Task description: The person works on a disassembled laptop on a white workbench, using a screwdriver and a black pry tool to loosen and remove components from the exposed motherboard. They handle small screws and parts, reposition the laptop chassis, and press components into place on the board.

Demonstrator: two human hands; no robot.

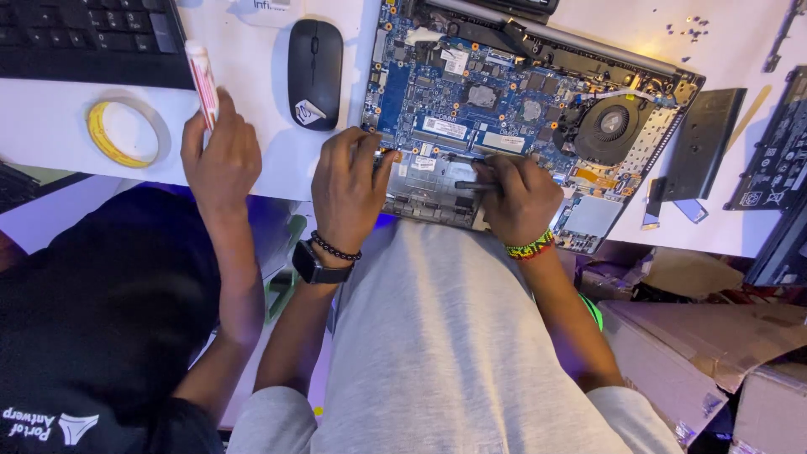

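An opened laptop (pixel 521 118) lies on the counter (pixel 277 160). The left hand (pixel 349 185) presses its near edge, fingers together; the right hand (pixel 521 197) grips a dark screwdriver (pixel 472 186) over it.

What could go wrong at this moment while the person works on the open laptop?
The tool tip in the right hand may slip and scratch the exposed board. The left hand touches the open laptop bare, so static might harm parts. The small loose screws lie unguarded on the table and could get lost.

Black mouse (pixel 314 72), keyboard (pixel 92 38), yellow tape roll (pixel 126 132), cardboard boxes (pixel 714 345)
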